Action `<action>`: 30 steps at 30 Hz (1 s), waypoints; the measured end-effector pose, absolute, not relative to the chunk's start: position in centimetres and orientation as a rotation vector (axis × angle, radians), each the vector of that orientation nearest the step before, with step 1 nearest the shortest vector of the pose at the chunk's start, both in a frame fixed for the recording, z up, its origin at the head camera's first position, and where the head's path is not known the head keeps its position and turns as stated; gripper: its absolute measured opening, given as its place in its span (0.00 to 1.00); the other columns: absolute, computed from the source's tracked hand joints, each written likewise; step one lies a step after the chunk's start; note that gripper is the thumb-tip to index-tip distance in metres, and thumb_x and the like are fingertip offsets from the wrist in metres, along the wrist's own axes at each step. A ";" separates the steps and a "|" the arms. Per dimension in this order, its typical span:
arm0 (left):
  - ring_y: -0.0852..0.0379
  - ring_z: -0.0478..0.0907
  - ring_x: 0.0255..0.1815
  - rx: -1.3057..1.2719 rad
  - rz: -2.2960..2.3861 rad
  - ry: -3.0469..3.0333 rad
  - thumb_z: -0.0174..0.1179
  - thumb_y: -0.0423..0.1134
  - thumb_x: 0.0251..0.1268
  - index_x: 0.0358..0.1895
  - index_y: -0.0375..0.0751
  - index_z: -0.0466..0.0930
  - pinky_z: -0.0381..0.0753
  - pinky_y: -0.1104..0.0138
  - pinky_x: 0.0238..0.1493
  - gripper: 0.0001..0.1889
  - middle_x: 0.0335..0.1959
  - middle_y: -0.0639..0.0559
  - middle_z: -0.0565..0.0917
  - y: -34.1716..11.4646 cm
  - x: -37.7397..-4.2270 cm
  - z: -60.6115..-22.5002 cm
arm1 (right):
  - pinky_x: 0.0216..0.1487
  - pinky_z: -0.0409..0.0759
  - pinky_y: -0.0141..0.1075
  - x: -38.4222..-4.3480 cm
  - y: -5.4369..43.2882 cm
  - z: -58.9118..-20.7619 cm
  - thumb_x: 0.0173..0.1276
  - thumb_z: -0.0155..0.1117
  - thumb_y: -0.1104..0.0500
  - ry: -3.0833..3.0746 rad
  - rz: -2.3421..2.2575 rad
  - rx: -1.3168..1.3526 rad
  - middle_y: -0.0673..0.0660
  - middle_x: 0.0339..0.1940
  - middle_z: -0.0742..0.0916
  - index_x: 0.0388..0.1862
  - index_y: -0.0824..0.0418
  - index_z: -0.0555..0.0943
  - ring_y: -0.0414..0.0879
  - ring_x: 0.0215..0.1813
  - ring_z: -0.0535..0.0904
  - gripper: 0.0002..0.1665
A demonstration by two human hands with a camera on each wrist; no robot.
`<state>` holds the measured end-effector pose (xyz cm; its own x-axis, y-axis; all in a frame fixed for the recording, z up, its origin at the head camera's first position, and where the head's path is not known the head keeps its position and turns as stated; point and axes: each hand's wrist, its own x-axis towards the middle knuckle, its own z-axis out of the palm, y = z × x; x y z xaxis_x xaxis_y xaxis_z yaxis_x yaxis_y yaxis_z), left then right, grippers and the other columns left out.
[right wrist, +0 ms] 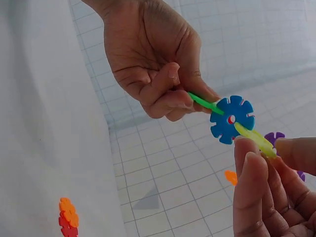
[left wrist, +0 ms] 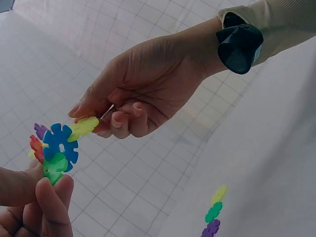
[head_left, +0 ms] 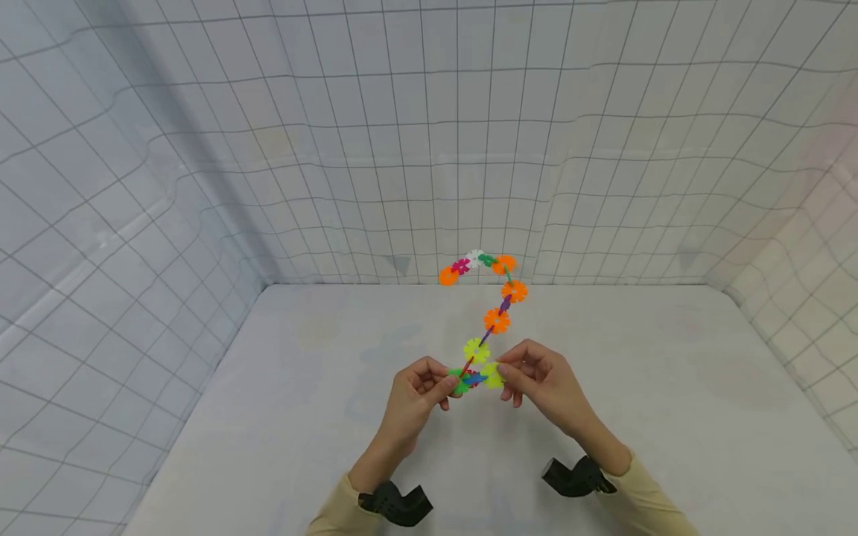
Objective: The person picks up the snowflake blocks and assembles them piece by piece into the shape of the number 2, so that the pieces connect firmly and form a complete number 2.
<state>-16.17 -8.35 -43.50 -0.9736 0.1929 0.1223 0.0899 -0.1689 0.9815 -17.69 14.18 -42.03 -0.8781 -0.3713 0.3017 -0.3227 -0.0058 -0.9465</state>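
Observation:
A chain of slotted, flower-shaped plastic discs spans both hands. My left hand (head_left: 415, 398) pinches a green disc (left wrist: 55, 167) between thumb and fingers. My right hand (head_left: 546, 383) pinches a yellow disc (right wrist: 256, 139) by its edge. Joining the two is a blue disc (right wrist: 232, 120), with the yellow and green ones set into its slots. From the left hand's end, a red piece leads to another yellow disc (head_left: 477, 350). Beyond that the chain bends away over the table through purple and orange discs (head_left: 497, 321), then curves left to an end orange disc (head_left: 448, 277).
The white table (head_left: 302, 447) lies under the hands, with pale grid-lined walls (head_left: 375, 149) at the back and sides. More linked discs, yellow, green (left wrist: 214, 212) and purple, show low in the left wrist view; orange (right wrist: 68, 212) and red ones show in the right wrist view.

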 end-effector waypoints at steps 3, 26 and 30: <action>0.57 0.79 0.25 0.316 2.337 1.974 0.61 0.28 0.62 0.33 0.32 0.74 0.76 0.71 0.26 0.05 0.26 0.46 0.83 -8.8 -16.3 -43.3 | 0.23 0.80 0.41 -18.3 14.6 -42.3 0.70 0.59 0.63 2.240 -2.056 -0.705 0.61 0.25 0.83 0.40 0.67 0.77 0.52 0.24 0.80 0.06; 0.58 0.79 0.26 0.156 2.389 1.914 0.57 0.26 0.65 0.33 0.36 0.75 0.75 0.72 0.26 0.03 0.26 0.46 0.82 -10.2 -17.4 -43.2 | 0.27 0.69 0.34 -23.8 9.6 -49.5 0.53 0.75 0.49 2.787 -1.061 -0.525 0.50 0.28 0.76 0.35 0.61 0.78 0.43 0.26 0.70 0.21; 0.58 0.79 0.26 0.163 2.381 1.918 0.57 0.26 0.65 0.33 0.37 0.75 0.75 0.72 0.27 0.04 0.26 0.46 0.82 -10.2 -17.4 -43.2 | 0.30 0.73 0.37 -23.8 8.8 -49.4 0.49 0.78 0.47 2.831 -1.015 -0.442 0.51 0.31 0.76 0.41 0.65 0.77 0.44 0.29 0.72 0.29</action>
<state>-17.39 -10.21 -43.19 -0.9912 0.1284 0.0330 0.0049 -0.2135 0.9769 -23.83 8.79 -49.40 -0.9526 -0.3043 0.0020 -0.2363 0.7355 -0.6350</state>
